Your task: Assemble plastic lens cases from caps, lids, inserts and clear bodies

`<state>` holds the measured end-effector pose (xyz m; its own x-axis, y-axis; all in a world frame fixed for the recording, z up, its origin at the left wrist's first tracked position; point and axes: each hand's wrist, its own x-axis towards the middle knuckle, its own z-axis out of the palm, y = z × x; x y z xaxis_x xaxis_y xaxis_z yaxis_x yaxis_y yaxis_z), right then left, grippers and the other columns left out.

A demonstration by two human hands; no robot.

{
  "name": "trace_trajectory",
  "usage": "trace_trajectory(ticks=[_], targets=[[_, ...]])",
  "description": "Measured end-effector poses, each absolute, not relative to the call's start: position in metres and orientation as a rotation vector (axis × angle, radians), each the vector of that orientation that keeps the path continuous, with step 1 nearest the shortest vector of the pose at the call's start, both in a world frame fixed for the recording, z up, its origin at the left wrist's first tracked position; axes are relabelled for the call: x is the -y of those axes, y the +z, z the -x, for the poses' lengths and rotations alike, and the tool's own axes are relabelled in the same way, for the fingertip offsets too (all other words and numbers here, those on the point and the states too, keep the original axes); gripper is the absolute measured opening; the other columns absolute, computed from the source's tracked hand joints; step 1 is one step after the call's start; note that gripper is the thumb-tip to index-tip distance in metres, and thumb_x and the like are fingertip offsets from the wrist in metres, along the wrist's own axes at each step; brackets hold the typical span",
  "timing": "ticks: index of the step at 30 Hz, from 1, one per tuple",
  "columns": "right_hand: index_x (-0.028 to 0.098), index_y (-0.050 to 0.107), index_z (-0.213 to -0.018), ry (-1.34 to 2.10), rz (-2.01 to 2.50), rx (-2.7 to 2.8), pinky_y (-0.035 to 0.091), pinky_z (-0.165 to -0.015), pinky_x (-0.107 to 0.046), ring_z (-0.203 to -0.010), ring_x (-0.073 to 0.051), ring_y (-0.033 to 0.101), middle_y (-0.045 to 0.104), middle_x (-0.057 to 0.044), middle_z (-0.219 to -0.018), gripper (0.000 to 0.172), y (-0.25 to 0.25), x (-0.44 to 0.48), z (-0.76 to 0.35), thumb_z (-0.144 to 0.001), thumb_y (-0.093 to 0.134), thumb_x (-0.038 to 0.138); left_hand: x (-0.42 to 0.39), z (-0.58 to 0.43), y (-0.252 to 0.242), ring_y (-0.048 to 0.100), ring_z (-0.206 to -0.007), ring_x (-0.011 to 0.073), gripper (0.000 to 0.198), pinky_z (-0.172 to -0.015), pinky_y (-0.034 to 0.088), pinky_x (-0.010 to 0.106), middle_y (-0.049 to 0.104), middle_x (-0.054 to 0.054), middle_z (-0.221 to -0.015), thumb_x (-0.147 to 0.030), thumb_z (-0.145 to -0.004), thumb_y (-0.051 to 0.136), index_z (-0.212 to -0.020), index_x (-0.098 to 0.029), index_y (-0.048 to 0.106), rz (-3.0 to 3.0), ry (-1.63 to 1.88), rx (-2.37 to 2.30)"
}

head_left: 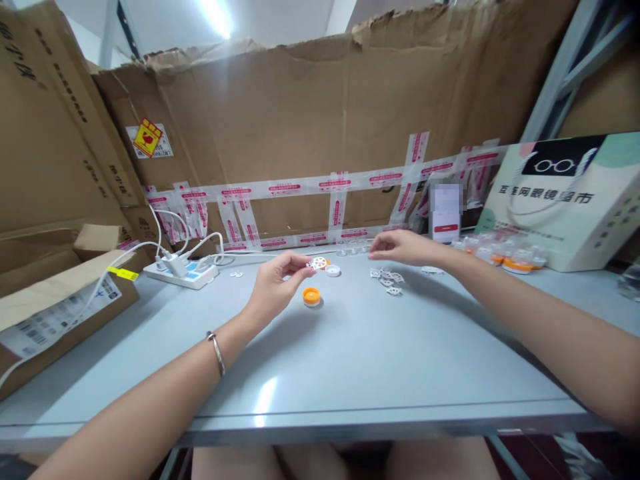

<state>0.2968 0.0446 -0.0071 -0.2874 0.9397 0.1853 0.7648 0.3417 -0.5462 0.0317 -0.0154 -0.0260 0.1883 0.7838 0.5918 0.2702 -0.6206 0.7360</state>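
My left hand [280, 283] pinches a small white slotted disc [319, 263] between thumb and fingertips, held above the table. Behind that disc an orange piece shows in part, and a small white round cap [333, 271] lies just right of it. Below the fingertips stands an orange round cup with a white base [311, 297]. My right hand [400, 247] hovers beyond several loose white slotted pieces [387, 279], its fingertips closed together. Whether anything sits between them I cannot make out. Close to its fingertips are clear round pieces [355, 249].
A white power strip [183, 272] with cables and an open cardboard box [65, 313] occupy the left. At the back right are a phone [445, 213], a pile of clear and orange round parts [517, 259] and a paper bag [560, 200]. Large cardboard [280, 120] walls the back.
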Motion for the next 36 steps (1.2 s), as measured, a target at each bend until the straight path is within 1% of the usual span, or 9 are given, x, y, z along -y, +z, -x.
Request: trace_trajectory(ticks=[4,9,11,15,18,22,26,30,36], targets=[[0.016,0.067,-0.082,0.545,1.559,2.333,0.042,-0.063,-0.027,-0.073,-0.019,0.058,0.066,-0.005,-0.078,0.035,-0.020,-0.055,-0.305,-0.061,0.067,0.043,0.011,-0.030,-0.030,0.064,-0.072,0.0148,0.012,-0.069,0.053,0.028,0.068,0.005,-0.078,-0.024,-0.073,0.064,-0.081,-0.014,0.062,-2.027,1.387,-0.994],[0.016,0.067,-0.068,0.666,1.503,2.286,0.041,-0.058,-0.026,-0.062,-0.016,0.057,0.066,-0.003,-0.065,0.019,-0.029,-0.059,-0.300,-0.059,0.067,0.032,0.010,-0.028,-0.030,0.063,-0.073,0.0151,0.014,-0.071,0.051,0.029,0.067,0.005,-0.077,-0.025,-0.074,0.063,-0.082,-0.014,0.062,-2.050,1.338,-1.004],[0.016,0.065,-0.064,0.683,1.484,2.243,0.042,-0.059,-0.025,-0.062,-0.015,0.057,0.066,-0.003,-0.064,0.016,-0.029,-0.059,-0.300,-0.059,0.066,0.031,0.010,-0.028,-0.030,0.063,-0.073,0.0148,0.014,-0.071,0.051,0.029,0.067,0.005,-0.078,-0.025,-0.073,0.063,-0.082,-0.014,0.062,-2.035,1.331,-1.007],[0.017,0.061,-0.070,0.660,1.380,2.020,0.045,-0.058,-0.025,-0.061,-0.013,0.058,0.065,-0.002,-0.066,0.022,-0.021,-0.055,-0.294,-0.066,0.062,0.038,0.009,-0.029,-0.030,0.062,-0.073,0.0147,0.015,-0.071,0.050,0.028,0.066,0.005,-0.078,-0.024,-0.072,0.065,-0.082,-0.014,0.062,-1.969,1.327,-1.015],[0.017,0.059,-0.070,0.780,1.135,1.726,0.048,-0.060,-0.027,-0.057,-0.012,0.059,0.062,0.000,-0.061,0.026,-0.016,-0.044,-0.278,-0.062,0.068,0.040,0.011,-0.031,-0.031,0.062,-0.073,0.0146,0.016,-0.069,0.050,0.028,0.065,0.005,-0.078,-0.025,-0.071,0.065,-0.083,-0.014,0.061,-1.904,1.315,-0.987],[0.017,0.062,-0.072,0.873,0.918,1.584,0.050,-0.073,-0.032,-0.073,-0.016,0.065,0.068,-0.003,-0.074,0.027,-0.014,-0.020,-0.247,-0.058,0.075,0.037,0.017,-0.034,-0.028,0.062,-0.073,0.0140,0.017,-0.069,0.050,0.027,0.066,0.005,-0.079,-0.024,-0.070,0.066,-0.082,-0.013,0.061,-1.846,1.280,-0.945],[0.018,0.063,-0.072,0.860,0.811,1.532,0.051,-0.071,-0.033,-0.077,-0.017,0.064,0.068,-0.005,-0.087,0.025,-0.014,0.006,-0.221,-0.061,0.074,0.037,0.023,-0.036,-0.023,0.061,-0.071,0.0127,0.017,-0.067,0.050,0.025,0.066,0.004,-0.077,-0.022,-0.069,0.068,-0.081,-0.014,0.062,-1.819,1.270,-0.917],[0.017,0.062,-0.077,0.904,0.716,1.482,0.052,-0.070,-0.032,-0.078,-0.016,0.063,0.067,-0.005,-0.086,0.025,-0.013,0.019,-0.212,-0.062,0.074,0.033,0.025,-0.038,-0.022,0.060,-0.071,0.0118,0.017,-0.068,0.050,0.025,0.065,0.002,-0.077,-0.021,-0.067,0.069,-0.081,-0.014,0.061,-1.794,1.293,-0.877],[0.021,0.056,-0.099,0.977,0.572,1.531,0.053,-0.076,-0.031,-0.084,-0.014,0.064,0.068,-0.002,-0.089,0.035,-0.016,0.024,-0.210,-0.067,0.071,0.022,0.027,-0.040,-0.021,0.061,-0.071,0.0117,0.017,-0.069,0.051,0.025,0.065,0.002,-0.075,-0.018,-0.066,0.070,-0.080,-0.014,0.062,-1.713,1.290,-0.829]])
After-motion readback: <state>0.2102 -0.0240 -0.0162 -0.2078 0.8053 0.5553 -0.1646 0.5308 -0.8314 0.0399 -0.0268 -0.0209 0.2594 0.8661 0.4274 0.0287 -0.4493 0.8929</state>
